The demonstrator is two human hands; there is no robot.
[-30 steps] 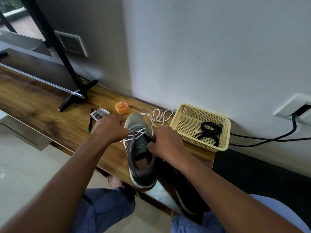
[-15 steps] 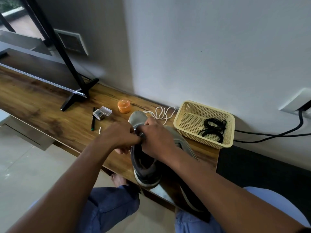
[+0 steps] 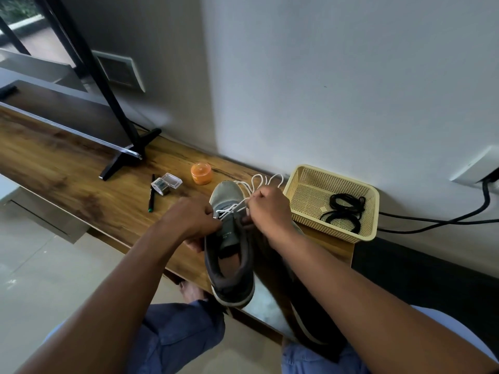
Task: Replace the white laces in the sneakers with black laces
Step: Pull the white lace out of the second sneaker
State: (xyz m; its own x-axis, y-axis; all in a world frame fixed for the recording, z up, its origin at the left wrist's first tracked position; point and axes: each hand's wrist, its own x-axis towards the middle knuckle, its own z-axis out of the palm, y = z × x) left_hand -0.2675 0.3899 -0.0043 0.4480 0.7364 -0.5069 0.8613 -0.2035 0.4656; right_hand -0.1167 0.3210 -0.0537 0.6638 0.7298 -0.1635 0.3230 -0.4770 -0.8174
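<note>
The shelf was wood-grain board with a smooth, faintly glossy finish. The sneaker looked like matt grey cloth with a padded collar and a paler rubbery sole, its white lace a woven cord. The basket was cream perforated plastic, holding matt black laces. The small orange pot was glossy translucent plastic.

Dim, soft daylight from window far up-left of grip; grey wall evenly lit, no glare. Broad soft shadows right of and below grip, under forearms. Slight motion blur on both hands at grip. Wide-angle bending along frame edges; tabletop left of grip curves
</note>
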